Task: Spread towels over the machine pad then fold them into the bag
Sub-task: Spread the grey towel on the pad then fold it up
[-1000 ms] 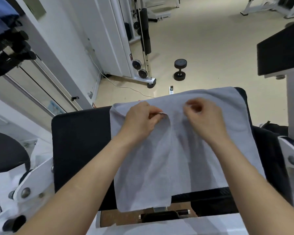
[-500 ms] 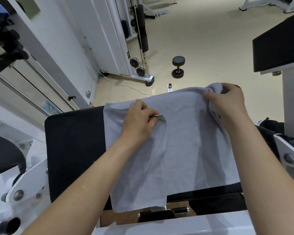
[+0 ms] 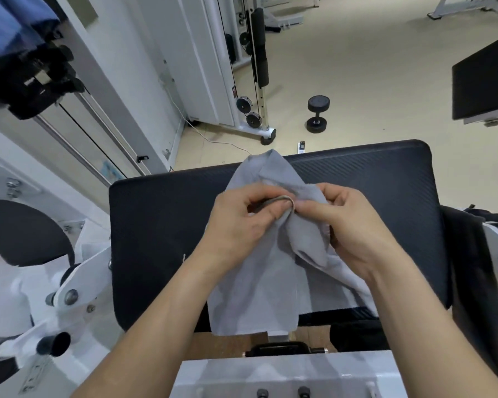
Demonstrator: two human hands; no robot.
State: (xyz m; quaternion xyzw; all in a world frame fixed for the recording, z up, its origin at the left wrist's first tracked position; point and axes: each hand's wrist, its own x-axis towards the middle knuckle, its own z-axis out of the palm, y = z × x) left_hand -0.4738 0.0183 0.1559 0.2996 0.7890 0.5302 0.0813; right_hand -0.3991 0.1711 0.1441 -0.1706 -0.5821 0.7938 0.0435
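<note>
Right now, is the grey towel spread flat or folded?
Folded, partly. The grey towel is doubled lengthwise over the black pad, its edges pinched together by the left hand and right hand.

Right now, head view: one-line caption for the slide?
Both hands, left hand and right hand, pinch a gray towel folded lengthwise over the black machine pad, dumbbell on the floor beyond.

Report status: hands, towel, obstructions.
Both hands, left hand and right hand, pinching gray towel. Towel bunched on black pad. Nothing obstructing.
</note>
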